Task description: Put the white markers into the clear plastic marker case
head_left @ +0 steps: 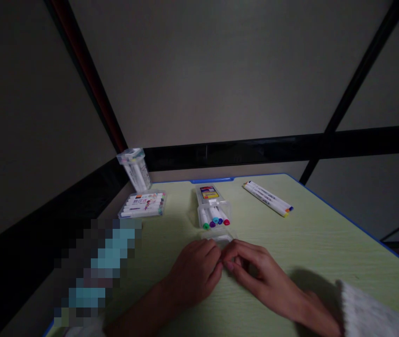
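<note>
A clear plastic marker case [214, 193] with a yellow and red label lies near the middle of the table, its open end toward me. Several markers [215, 216] with green, purple, blue and red tips show in that end. Just in front of it is a clear plastic lid [217, 235], partly hidden by my fingers. My left hand [196, 267] is closed at the lid's near left side, fingers curled. My right hand [260, 274] pinches at the lid's near right side, thumb and index finger together. Both hands' fingertips meet, hiding the lid's near edge.
Three or so loose white markers [268, 199] lie at the back right. A flat clear marker box [145, 204] rests at the left, with an upright marker container [136, 171] behind it. The table [325, 243] has a blue rim; walls stand behind. A pixelated patch covers the left edge.
</note>
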